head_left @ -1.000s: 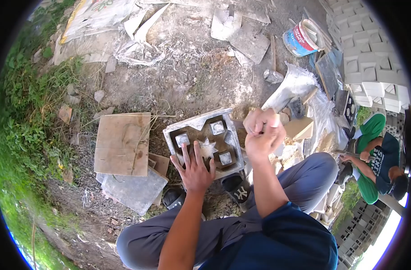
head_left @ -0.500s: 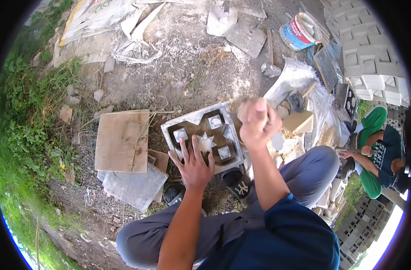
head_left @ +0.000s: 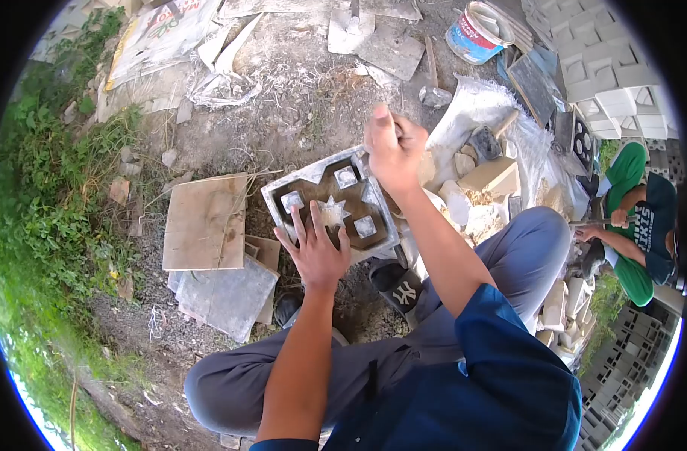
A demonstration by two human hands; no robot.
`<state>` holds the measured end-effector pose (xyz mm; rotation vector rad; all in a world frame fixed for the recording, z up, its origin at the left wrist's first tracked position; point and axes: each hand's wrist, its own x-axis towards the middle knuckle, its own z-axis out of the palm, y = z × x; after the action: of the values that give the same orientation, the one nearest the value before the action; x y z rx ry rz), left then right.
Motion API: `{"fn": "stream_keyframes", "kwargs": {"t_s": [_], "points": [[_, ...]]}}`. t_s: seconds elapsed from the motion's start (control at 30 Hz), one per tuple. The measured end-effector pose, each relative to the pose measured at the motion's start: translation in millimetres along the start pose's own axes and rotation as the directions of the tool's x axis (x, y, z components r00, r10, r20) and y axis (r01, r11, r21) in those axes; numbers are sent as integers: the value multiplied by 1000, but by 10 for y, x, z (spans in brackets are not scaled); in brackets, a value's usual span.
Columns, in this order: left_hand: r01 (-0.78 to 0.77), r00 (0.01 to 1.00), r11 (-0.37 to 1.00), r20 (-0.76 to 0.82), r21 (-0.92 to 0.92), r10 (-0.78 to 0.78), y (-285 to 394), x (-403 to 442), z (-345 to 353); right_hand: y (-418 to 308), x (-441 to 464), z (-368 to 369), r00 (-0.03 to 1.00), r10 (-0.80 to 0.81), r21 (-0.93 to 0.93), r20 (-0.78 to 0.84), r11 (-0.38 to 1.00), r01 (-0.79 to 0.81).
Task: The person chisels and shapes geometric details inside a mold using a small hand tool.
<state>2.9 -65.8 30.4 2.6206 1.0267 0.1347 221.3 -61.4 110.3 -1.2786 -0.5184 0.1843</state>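
A grey block mould (head_left: 285, 182) lies on the ground in front of my feet, a star shape (head_left: 333, 211) at its middle and square raised pieces around it. My left hand (head_left: 314, 252) rests on its near left part with the fingers spread, holding nothing. Raised near the mould's far right corner, my right hand (head_left: 396, 154) is closed in a fist with the thumb uppermost. Whatever the fist may hold is hidden by the fingers.
Wooden boards (head_left: 205, 222) and a grey slab (head_left: 227, 297) lie at left. To the right are broken pieces and a plastic sack (head_left: 475, 105); a hammer (head_left: 434, 94) and paint bucket (head_left: 475, 37) sit farther off. Another person (head_left: 644, 225) works at far right.
My right fist has moved left and away from me, closer to the mould's far corner. The left hand stays spread on the mould. The whole view has shifted slightly.
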Motion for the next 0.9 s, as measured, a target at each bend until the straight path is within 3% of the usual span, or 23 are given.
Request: {"fn": "stream_keyframes", "kwargs": {"t_s": [0.07, 0.13, 0.2, 0.27, 0.33, 0.4, 0.6, 0.67, 0.73, 0.77, 0.83, 0.9], "points": [[12, 1000, 1000, 18, 26, -13, 9, 44, 17, 52, 85, 33, 999, -32, 60, 31, 998, 30], [-40, 997, 997, -66, 72, 45, 0, 0, 81, -82, 148, 45, 997, 32, -65, 64, 997, -28], [-42, 994, 998, -103, 46, 47, -33, 18, 109, -92, 112, 12, 999, -4, -52, 54, 999, 7], [-6, 999, 1000, -52, 20, 7, 10, -12, 16, 72, -11, -21, 997, 67, 63, 29, 996, -69], [-4, 999, 999, -42, 32, 6, 15, 4, 29, -67, 102, 10, 989, 94, 66, 111, 993, -101], [-17, 998, 997, -52, 78, 21, 14, 17, 73, -244, 193, 3, 956, 211, 242, 204, 935, -258], [-10, 998, 999, -55, 37, 12, 13, 26, 72, -230, 110, 31, 949, 200, 205, 243, 946, -252], [-41, 988, 998, -149, 55, 49, -33, 11, 158, -381, 114, 48, 962, 199, 228, 189, 944, -240], [-13, 996, 998, -82, 53, 17, 6, 27, 44, -224, 35, 30, 967, 162, 302, 195, 928, -216], [14, 1000, 999, -12, 48, -14, 30, 5, -7, -120, -5, 65, 966, 127, 193, 226, 966, -173], [-5, 997, 999, -76, 50, 9, -5, 21, 82, -107, 97, 158, 947, 146, -22, 287, 989, -146], [-51, 980, 995, -185, 88, 66, -7, 27, 119, -330, 36, 101, 976, 118, 45, 185, 991, -128]]}}
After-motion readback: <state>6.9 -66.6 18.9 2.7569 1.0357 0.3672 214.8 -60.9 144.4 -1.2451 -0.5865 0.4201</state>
